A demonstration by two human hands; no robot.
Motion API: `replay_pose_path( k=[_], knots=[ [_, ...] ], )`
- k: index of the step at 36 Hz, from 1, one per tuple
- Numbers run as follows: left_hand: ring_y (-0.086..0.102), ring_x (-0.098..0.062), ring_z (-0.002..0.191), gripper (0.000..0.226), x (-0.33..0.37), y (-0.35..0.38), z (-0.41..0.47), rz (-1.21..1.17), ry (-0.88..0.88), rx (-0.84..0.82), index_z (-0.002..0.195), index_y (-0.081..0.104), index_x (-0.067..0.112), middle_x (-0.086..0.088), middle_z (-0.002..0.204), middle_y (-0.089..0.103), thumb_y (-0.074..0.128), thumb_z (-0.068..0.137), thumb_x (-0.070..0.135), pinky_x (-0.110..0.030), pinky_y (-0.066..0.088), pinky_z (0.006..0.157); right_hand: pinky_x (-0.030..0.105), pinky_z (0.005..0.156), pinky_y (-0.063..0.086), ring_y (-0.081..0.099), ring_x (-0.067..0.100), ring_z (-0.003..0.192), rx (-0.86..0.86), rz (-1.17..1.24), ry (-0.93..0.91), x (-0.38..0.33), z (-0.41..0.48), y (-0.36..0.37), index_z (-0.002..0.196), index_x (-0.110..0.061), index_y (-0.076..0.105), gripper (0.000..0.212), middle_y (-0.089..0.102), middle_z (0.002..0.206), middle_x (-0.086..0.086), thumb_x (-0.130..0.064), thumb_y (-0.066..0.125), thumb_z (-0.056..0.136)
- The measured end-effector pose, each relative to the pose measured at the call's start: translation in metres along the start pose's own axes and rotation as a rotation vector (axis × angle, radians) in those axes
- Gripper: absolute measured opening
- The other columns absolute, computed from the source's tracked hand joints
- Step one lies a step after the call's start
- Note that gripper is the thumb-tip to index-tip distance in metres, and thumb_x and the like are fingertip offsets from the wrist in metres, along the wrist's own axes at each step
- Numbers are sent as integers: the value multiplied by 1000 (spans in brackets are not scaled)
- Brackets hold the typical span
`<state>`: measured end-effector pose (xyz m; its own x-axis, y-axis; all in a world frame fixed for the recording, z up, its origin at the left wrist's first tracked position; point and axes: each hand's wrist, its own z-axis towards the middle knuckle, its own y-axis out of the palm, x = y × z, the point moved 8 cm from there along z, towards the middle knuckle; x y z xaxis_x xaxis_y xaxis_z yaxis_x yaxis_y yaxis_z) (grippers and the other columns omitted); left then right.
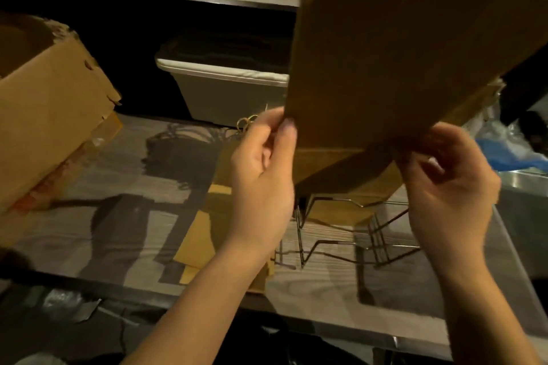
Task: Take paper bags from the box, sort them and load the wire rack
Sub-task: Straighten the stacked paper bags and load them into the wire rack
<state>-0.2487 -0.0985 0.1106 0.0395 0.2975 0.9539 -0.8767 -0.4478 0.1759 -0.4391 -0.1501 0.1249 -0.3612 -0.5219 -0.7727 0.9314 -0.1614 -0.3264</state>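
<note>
Loading the wire rack (341, 246), your left hand (261, 175) and right hand (450, 187) pinch the bottom of a paper bag (400, 53) (rack just below); next, lower it squarely.

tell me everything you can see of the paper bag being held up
The paper bag is plain brown paper, folded flat, its bottom fold showing at the lower end. Blurred and tilted, it is held above the wire rack. The left hand pinches its lower left edge; the right hand holds its lower right edge.

Wood-grain counter (89, 184) carries cardboard box (50, 104) left; pale bin (231, 95) behind; flat paper bags (204, 234) centre; wire rack (378, 238) right.
</note>
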Motion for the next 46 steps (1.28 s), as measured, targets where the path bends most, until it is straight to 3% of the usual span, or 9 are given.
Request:
replay_pose_path(
  k=[4, 8, 17, 22, 29, 33, 38, 43, 46],
  knots=[
    [61, -6, 96, 10, -2, 18, 11, 72, 31, -8, 95, 60, 31, -2, 106, 64, 51, 91, 31, -16, 49, 81, 19, 85, 53, 61, -1, 91, 73, -69, -33, 16, 10, -16, 105, -19, 59, 27, 63, 98, -7, -1, 64, 86],
    [58, -1, 85, 10, -20, 21, 12, 120, 6, 81, 93, 61, 28, -2, 99, 63, 61, 90, 20, -13, 47, 76, 14, 84, 52, 61, 7, 89, 86, -178, -52, 35, 9, -22, 107, -6, 61, 22, 62, 99, -3, -1, 63, 86],
    [60, 6, 75, 25, -71, 23, 8, 332, -110, 31, 77, 60, 33, 14, 79, 64, 71, 82, 11, -10, 48, 68, 7, 78, 49, 62, 2, 76, -29, -167, 127, 97, -8, -15, 95, -20, 60, 28, 61, 83, -13, 5, 65, 84],
    [63, -1, 82, 18, -95, 19, 3, 393, -186, 24, 94, 60, 28, 10, 87, 65, 70, 83, 17, -11, 50, 69, 14, 75, 52, 66, 10, 77, -93, -194, 192, 117, -18, -10, 98, -26, 59, 24, 59, 80, -21, -9, 70, 83],
    [52, -2, 112, 36, -91, 35, -5, 455, -54, -43, 127, 51, 17, 7, 122, 50, 57, 92, 24, -13, 44, 92, 37, 91, 52, 56, 7, 106, -38, -175, 247, 119, -17, -18, 127, -19, 51, 46, 57, 114, -10, -14, 68, 85],
    [24, 3, 138, 65, -89, 51, -20, 333, -102, -77, 140, 11, 47, 18, 151, 22, 52, 89, 41, -16, 23, 110, 33, 104, 44, 46, 2, 124, -40, -60, 292, 111, -15, -12, 141, -19, 38, 59, 49, 135, -8, -15, 63, 88],
    [5, 24, 130, 72, -94, 67, -37, 250, -236, -135, 132, -6, 58, 41, 144, 0, 46, 83, 54, -7, 11, 107, 36, 111, 36, 38, 1, 133, -122, 159, 341, 100, -21, 12, 148, -22, 25, 70, 40, 147, -7, -18, 63, 90],
    [7, 12, 138, 82, -95, 72, -39, 268, -293, -181, 147, -3, 43, 25, 155, 3, 42, 82, 60, -15, 13, 110, 44, 109, 38, 41, 10, 133, -134, 263, 380, 97, -26, 22, 149, -24, 22, 80, 42, 146, -4, -36, 62, 81],
    [9, 8, 138, 82, -94, 66, -38, 304, -316, -188, 149, 0, 39, 23, 156, 6, 38, 81, 65, -15, 14, 109, 39, 114, 33, 33, 3, 137, -143, 287, 435, 98, -31, 22, 151, -28, 12, 82, 29, 153, -10, -27, 63, 88]
  ],
)
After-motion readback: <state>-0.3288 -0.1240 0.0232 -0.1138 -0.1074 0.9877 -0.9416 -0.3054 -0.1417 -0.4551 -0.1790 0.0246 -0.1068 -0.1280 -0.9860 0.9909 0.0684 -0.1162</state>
